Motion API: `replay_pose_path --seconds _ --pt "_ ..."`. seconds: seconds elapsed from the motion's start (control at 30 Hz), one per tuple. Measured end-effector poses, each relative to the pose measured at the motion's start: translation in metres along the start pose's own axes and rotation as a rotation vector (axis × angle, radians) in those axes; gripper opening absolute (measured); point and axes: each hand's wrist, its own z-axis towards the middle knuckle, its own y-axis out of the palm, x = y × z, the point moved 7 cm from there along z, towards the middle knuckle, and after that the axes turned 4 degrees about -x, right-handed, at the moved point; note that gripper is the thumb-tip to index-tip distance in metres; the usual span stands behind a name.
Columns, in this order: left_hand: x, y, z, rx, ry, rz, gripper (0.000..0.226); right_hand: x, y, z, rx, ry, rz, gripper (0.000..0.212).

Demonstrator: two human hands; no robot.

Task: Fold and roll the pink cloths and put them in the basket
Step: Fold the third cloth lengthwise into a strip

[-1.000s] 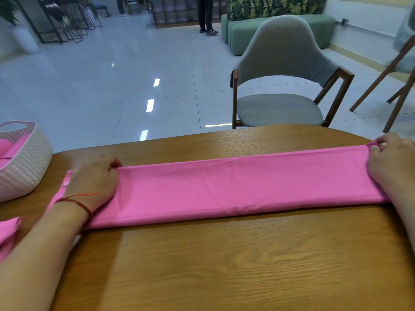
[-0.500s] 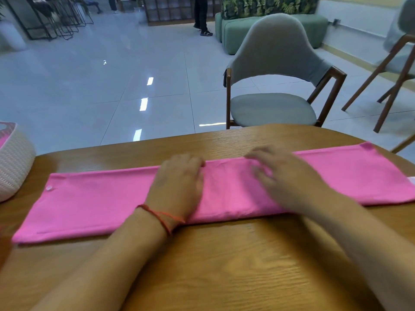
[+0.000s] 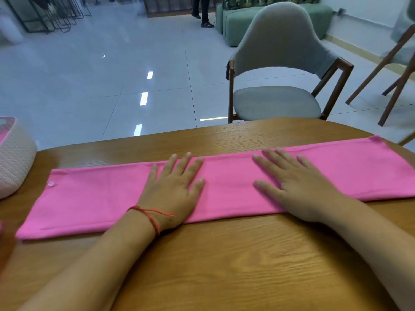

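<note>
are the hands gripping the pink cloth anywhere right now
Nothing is gripped. The left hand and right hand lie flat, fingers straight, pressing the middle of the folded pink cloth.

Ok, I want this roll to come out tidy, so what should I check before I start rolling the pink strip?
1. The pink cloth folded into one long strip, flat on the table: ok.
2. The left hand and right hand pressing flat on its middle: ok.
3. An end gripped to start the roll: not ok, neither hand is at an end.
4. Left end lying flat: ok.
5. Right end fully on the table: cannot tell, it runs out of frame.
6. Room in the basket: cannot tell, only its edge shows.
</note>
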Motion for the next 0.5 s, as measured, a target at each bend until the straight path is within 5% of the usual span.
replay_pose_path --seconds 0.3,0.5 --pt "-0.175 -0.02 -0.035 0.063 -0.32 -0.049 0.087 0.164 -0.025 -0.046 0.065 0.367 0.01 0.09" --pt "-0.24 -0.024 -0.053 0.069 -0.528 -0.065 0.076 0.183 -0.02 -0.047 0.087 0.474 0.066 0.099"
